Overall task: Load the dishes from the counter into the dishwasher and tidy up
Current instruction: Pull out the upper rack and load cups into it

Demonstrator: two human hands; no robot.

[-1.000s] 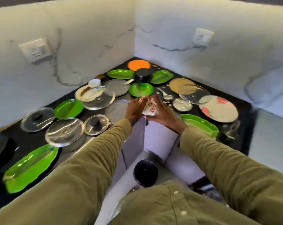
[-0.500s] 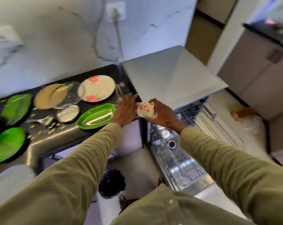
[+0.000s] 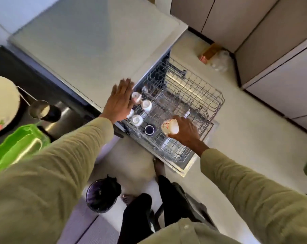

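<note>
My right hand point(image 3: 185, 132) grips a white cup with red flowers point(image 3: 169, 126) and holds it tilted above the pulled-out wire rack point(image 3: 193, 103) of the dishwasher. Several white cups point(image 3: 146, 105) stand upside down at the rack's left side, with a dark cup point(image 3: 149, 129) beside them. My left hand point(image 3: 120, 103) hovers flat with straight fingers over the rack's left edge, holding nothing and covering part of one cup.
On the dark counter at left lie a green tray point(image 3: 18, 148), a flowered plate point(image 3: 2, 104) and a small steel pot with a long handle point(image 3: 39, 110). A dark bin point(image 3: 101, 196) stands on the floor by my feet. Grey cabinets point(image 3: 272, 50) line the right.
My view swung right from the counter to the dishwasher. My right hand carried the flowered cup down over the rack. My left hand let go of the cup and spread flat.
</note>
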